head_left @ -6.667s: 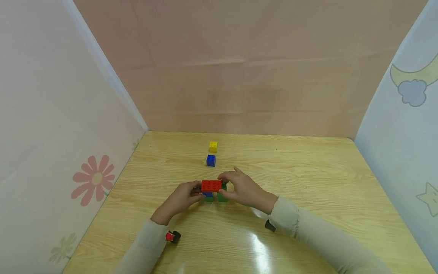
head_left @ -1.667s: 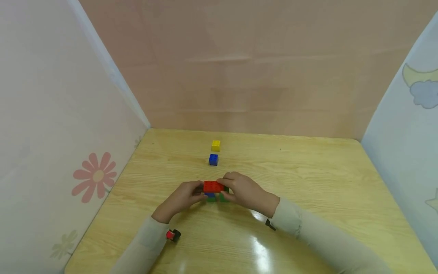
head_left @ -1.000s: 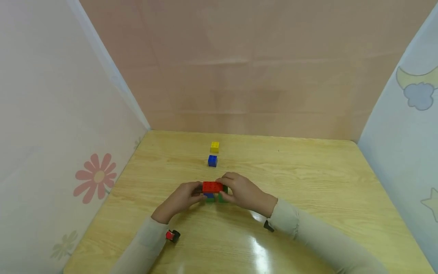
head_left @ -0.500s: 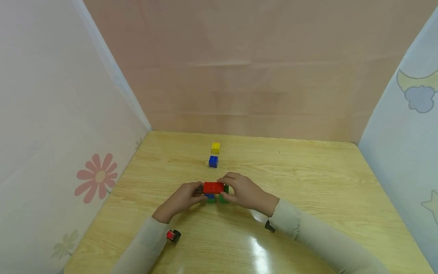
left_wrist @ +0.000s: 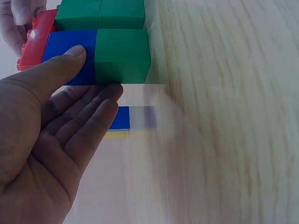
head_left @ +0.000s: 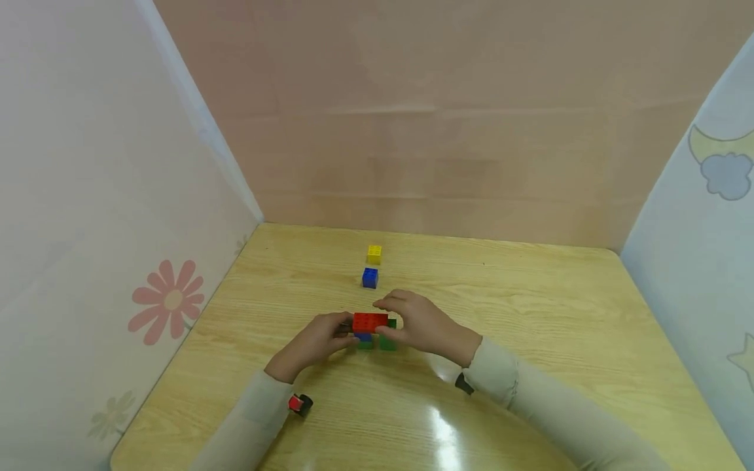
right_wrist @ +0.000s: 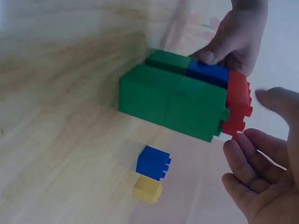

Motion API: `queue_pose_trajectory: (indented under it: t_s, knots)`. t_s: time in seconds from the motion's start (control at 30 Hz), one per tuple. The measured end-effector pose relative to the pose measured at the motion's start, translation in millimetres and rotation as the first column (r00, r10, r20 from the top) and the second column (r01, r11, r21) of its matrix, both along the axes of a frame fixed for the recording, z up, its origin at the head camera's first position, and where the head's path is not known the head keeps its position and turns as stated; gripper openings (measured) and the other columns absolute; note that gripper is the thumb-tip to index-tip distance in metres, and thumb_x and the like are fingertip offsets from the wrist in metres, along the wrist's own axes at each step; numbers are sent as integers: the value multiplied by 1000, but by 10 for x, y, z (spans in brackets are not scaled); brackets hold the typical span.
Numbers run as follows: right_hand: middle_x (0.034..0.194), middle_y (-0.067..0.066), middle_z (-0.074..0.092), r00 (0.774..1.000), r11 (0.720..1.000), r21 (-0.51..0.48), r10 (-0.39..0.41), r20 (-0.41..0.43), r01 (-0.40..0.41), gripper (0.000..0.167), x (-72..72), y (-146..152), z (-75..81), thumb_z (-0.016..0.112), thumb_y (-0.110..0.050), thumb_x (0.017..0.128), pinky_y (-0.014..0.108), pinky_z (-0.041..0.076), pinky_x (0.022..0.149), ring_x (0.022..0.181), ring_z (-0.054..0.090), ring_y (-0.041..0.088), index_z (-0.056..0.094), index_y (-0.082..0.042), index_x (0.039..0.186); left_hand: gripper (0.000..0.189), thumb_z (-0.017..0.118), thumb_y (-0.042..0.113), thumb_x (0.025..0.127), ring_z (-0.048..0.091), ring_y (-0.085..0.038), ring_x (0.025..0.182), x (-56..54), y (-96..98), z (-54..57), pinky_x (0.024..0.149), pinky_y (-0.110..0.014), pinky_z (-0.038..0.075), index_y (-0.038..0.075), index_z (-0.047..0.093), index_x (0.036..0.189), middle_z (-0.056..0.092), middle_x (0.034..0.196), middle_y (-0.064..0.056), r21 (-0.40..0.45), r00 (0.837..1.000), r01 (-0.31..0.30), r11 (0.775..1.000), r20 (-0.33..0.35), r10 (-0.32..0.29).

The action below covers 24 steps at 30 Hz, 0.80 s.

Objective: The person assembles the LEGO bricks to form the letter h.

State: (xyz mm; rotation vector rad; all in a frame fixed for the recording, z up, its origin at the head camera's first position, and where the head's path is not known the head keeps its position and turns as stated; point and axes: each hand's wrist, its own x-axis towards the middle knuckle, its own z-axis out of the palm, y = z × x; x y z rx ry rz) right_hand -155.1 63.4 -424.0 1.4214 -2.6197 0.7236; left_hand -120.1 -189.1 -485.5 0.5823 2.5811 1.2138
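Note:
My left hand pinches a blue brick, thumb on its near face and fingers behind. This brick sits on a green brick, with a red brick on top. Beside that stack stands a second one, an upper green brick on a lower green brick. Some studs on the upper green one show next to the red brick's right end. Around that end my right hand is spread, holding nothing. A small gap separates its fingertips from the red brick in the right wrist view.
Behind the stacks lie a loose blue brick and, farther back, a yellow brick. The wooden table meets a tan back panel and pale side panels. Each wrist wears a small dark device.
My right hand first came onto the red brick's right end, and now its fingers have spread and lifted off. The left hand stays on the blue brick; the stacks look the same.

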Motion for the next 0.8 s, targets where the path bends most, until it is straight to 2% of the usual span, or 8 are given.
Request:
queue_pose_trajectory:
  t_s: [0.13, 0.4, 0.6, 0.8]
  knots:
    - [112, -3, 64, 1000, 999, -35, -8, -5, 8, 50, -51, 13, 57, 71, -46, 88, 27, 54, 84, 99, 63, 12, 66, -10, 123, 32, 67, 21, 94, 65, -16, 106, -3, -1, -3, 88, -27, 54, 9, 61, 123, 66, 117, -3, 19, 1000, 7, 1000, -3, -7]
    - [108, -2, 63, 1000, 994, -103, -21, 10, 22, 51, -196, -43, 152, 66, -49, 90, 28, 54, 84, 97, 61, 11, 66, -10, 123, 33, 67, 25, 93, 66, -15, 105, 17, -3, 33, 87, -27, 54, 9, 61, 122, 67, 117, -3, 25, 1000, 2, 1000, -5, -2]
    - [108, -2, 63, 998, 993, -107, -54, 16, 55, 47, -334, -142, 215, 68, -44, 91, 28, 54, 82, 95, 60, 12, 66, -10, 124, 33, 67, 24, 93, 66, -15, 105, 14, -13, 70, 87, -27, 54, 9, 61, 123, 67, 117, -3, 18, 1000, 2, 1000, -12, -2]
    - [112, 3, 63, 990, 990, -57, -122, 72, 126, 54, -496, -195, 159, 70, -43, 89, 32, 55, 85, 100, 62, 17, 63, -7, 128, 34, 67, 26, 93, 66, -15, 104, 25, -3, 123, 87, -26, 54, 8, 62, 122, 67, 115, -3, 23, 1000, 3, 1000, 11, -4]
